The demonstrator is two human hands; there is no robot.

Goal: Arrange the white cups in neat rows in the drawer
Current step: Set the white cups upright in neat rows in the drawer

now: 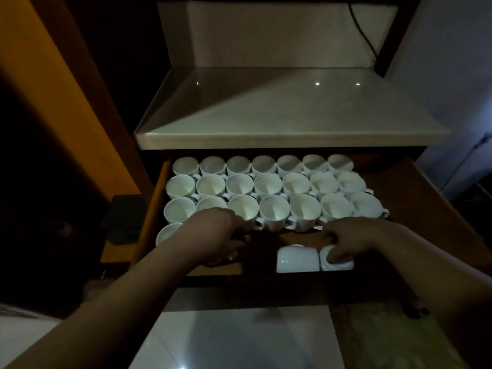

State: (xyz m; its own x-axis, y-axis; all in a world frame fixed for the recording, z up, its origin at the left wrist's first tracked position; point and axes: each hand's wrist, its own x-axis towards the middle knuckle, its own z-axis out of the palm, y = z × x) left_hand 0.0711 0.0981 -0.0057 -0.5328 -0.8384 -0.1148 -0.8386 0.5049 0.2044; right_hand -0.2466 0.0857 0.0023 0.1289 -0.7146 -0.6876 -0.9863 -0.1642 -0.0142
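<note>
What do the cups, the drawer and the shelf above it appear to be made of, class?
White cups: probably glazed ceramic, smooth and faintly shiny inside.
Drawer: looks like brown wood or wood veneer, matt; grain is unclear in the dim light.
Shelf: pale polished surface, perhaps stone or laminate, reflecting small points of light.

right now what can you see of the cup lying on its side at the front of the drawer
The cup on its side is plain glossy white, apparently ceramic, with smooth walls. It lies tipped over on the wooden drawer floor near the front edge, apart from the upright rows behind it. Its handle and mouth are not clearly visible in the dim light. Its right end sits against another white cup, which the right hand rests on. The left hand is clear of it, further left.
</note>
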